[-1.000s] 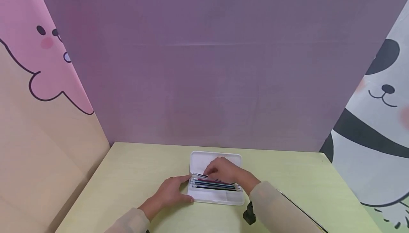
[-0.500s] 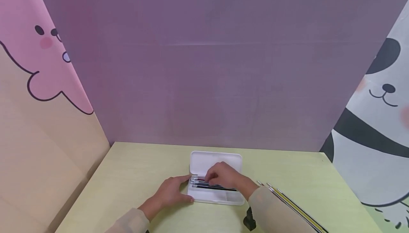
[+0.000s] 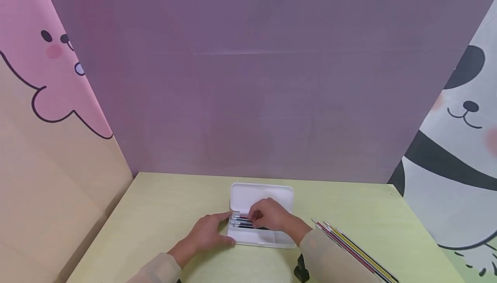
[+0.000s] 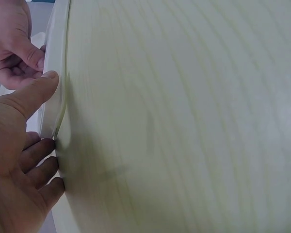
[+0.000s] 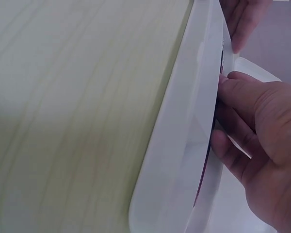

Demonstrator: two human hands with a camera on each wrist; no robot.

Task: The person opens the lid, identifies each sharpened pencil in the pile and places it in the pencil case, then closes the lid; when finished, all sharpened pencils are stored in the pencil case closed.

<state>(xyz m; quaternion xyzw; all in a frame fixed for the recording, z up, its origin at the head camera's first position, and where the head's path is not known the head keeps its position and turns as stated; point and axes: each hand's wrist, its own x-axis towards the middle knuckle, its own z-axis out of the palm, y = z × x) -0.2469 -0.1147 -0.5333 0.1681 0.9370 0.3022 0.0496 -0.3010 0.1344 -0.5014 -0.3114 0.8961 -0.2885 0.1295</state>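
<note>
A white pencil case (image 3: 252, 238) lies with its lid (image 3: 261, 193) folded back on the light wooden table. Several dark and red pencils (image 3: 240, 222) lie side by side in it, their right parts behind my right hand. My left hand (image 3: 211, 232) holds the case's left end, thumb at the front corner and index finger near the hinge. My right hand (image 3: 270, 215) reaches into the case from the right, thumb and fingertips pinching a dark pencil (image 5: 215, 116). In the left wrist view the left thumb (image 4: 41, 92) presses the front side of the case.
Several long, thin striped pencils (image 3: 351, 246), red, black and yellow, lie slantwise on the table (image 3: 186, 196) beside the right sleeve (image 3: 330, 250). A purple backdrop (image 3: 248, 102) rises behind the table, with cartoon-printed panels (image 3: 462, 158) at the sides.
The right hand has shifted from the back of the case toward its front pencils. Its sleeve has moved slightly left, and more striped pencils show beside it. The left hand stays put.
</note>
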